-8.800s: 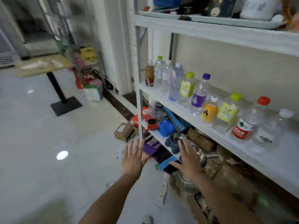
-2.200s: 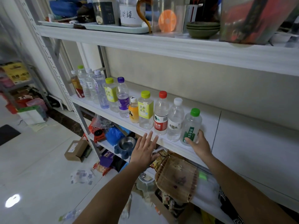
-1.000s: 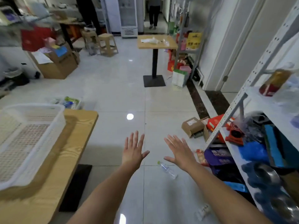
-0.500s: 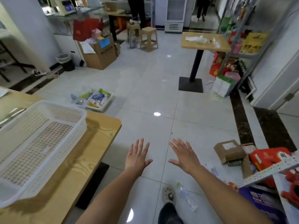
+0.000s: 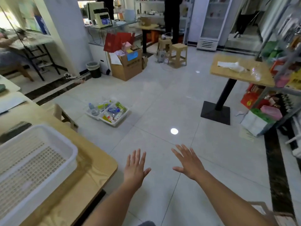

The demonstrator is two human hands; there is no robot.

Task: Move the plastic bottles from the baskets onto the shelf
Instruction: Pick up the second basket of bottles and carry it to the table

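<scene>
So here's where things stand, going left to right:

- Near left, a big white basket [image 5: 37, 160] sits on the wooden counter [image 5: 99, 168]. I can't spot a single bottle in the part that shows, so my guess is that one's dealt with.
- Farther off on the floor, left of middle, two small white baskets [image 5: 116, 123] sit side by side, touching. Plastic bottles [image 5: 114, 110] are piled in both of them, lying down. That's the leftover work, and there's a fair bit of it.
- Left hand [image 5: 135, 167] is spread flat with straight fingers, gripping nothing, just hanging over the floor tiles.
- Right hand [image 5: 189, 162] is the same deal, splayed and bare, near the left one but not touching it.
- Far right, a metal rack [image 5: 286, 90] holds boxes and bags. I can't tell if that's the shelf meant for the bottles, and I can't make out any bottles on it.
- I'd call it mid-job. Both hands are free and well apart from the floor baskets, so it looks like another trip over there is needed.
</scene>
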